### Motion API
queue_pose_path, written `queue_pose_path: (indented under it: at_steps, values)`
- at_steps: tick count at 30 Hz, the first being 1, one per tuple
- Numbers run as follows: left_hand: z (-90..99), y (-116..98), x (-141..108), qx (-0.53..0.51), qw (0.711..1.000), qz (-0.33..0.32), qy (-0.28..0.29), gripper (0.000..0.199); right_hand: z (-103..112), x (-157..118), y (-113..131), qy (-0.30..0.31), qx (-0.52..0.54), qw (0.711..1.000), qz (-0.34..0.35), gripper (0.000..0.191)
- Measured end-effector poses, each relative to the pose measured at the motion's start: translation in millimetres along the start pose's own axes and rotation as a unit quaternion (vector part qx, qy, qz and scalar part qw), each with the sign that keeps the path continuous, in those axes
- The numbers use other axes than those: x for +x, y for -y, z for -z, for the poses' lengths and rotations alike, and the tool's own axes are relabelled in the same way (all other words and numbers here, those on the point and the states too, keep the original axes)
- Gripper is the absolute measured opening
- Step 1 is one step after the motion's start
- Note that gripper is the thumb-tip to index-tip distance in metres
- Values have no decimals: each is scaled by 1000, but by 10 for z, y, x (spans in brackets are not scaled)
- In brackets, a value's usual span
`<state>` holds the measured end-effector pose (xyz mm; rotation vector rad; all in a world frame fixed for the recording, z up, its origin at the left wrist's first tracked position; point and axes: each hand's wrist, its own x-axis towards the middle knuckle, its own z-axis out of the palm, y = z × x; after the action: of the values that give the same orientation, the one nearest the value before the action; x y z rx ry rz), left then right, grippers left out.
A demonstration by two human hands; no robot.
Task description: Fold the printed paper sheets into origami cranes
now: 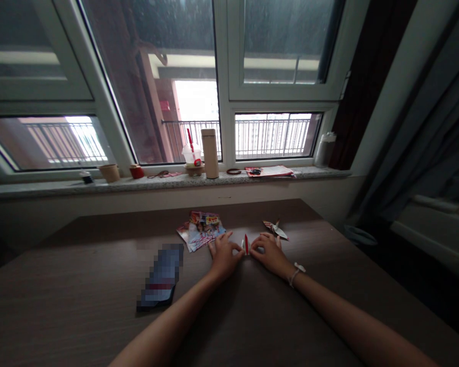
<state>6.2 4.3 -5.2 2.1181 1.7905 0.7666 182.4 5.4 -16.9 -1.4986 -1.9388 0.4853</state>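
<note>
The paper (246,244) stands folded on the table (99,265), just right of the frame's centre, its sides pinched between the fingers of your left hand (225,255) and right hand (270,251). Beyond, a folded bird (276,230) lies near your right hand, packets (202,230) near your left; farther, upper centre, a flask (210,154) stands upright.

Red against white, on a dark brown tabletop (99,265)

The small folded paper (246,244) is white with a red strip; the folded bird (276,230) is whitish with reddish markings. The printed sheets (202,229) mix pale blue, pink, red and yellow. Along the speckled grey sill (168,181) show a beige flask (210,154), a red straw (190,140), a red jar (136,171) and a tan cup (109,173).
</note>
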Motion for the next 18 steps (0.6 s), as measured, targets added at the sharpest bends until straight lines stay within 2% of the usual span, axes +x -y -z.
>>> queue_pose_path:
  at_steps: [6, 18]
  values:
    - [-60, -29, 12, 13, 999, 30, -2, 7, -17, 11, 59, 2, -4, 1000, -21, 19]
    - [-61, -1, 34, 0, 999, 26, -29, 7, -4, 39, 89, 7, 6, 999, -46, 19]
